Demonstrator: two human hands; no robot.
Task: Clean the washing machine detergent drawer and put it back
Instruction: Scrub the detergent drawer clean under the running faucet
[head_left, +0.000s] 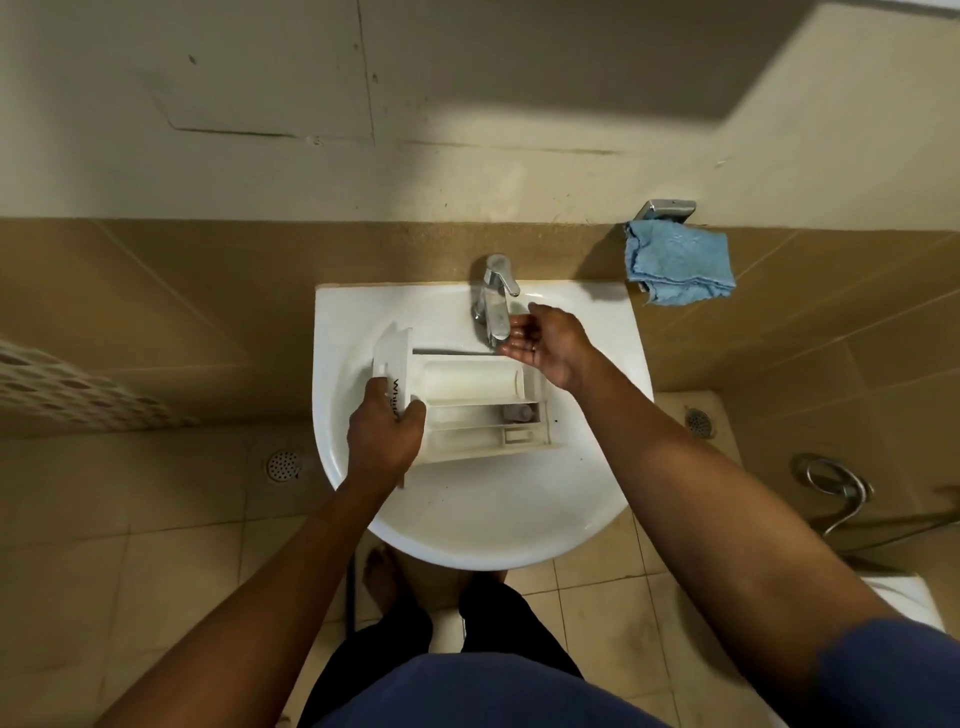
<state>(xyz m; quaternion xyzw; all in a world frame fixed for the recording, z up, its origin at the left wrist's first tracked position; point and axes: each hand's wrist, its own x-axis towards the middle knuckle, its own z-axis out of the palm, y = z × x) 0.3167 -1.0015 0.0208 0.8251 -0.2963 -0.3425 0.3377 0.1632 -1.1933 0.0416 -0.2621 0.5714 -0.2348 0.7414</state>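
The white detergent drawer (478, 405) lies across the bowl of the white sink (483, 509), its front panel to the left and its compartments facing up. My left hand (384, 431) grips the drawer's front panel from below left. My right hand (545, 343) hovers open, palm up and fingers relaxed, just under and beside the spout of the chrome faucet (493, 301), above the drawer's far right corner. No water stream is plainly visible.
A blue cloth (675, 265) hangs from a metal holder on the wall to the right of the sink. Floor drains (283, 465) sit left and right on the tiled floor. A hose with a chrome ring (836, 478) lies at right.
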